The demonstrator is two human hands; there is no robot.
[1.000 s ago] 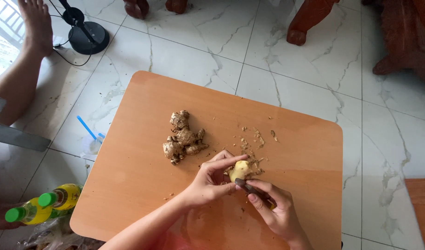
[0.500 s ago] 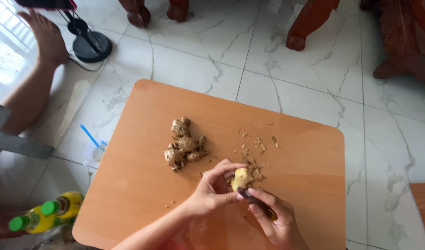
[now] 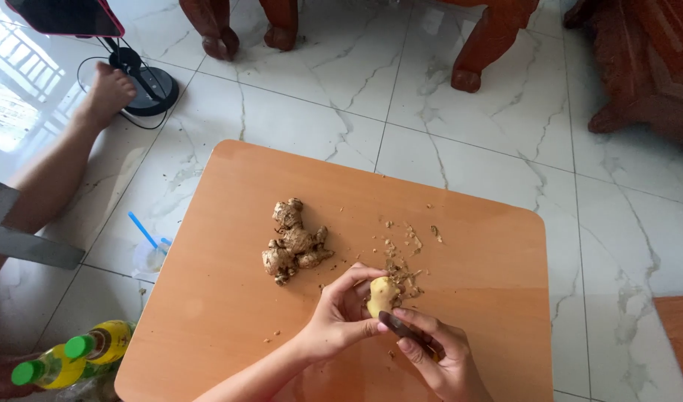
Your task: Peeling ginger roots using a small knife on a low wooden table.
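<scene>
Bright daylight enters from the upper left, glaring on the glossy floor [image 3: 29, 112]; the picture is sharp, shadows soft.

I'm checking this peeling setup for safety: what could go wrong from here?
The right hand holds a dark blade against the small ginger piece pinched in the left hand; a slip could nick those fingertips. Peel scraps lie loose on the wooden table and may scatter onto the floor.
</scene>
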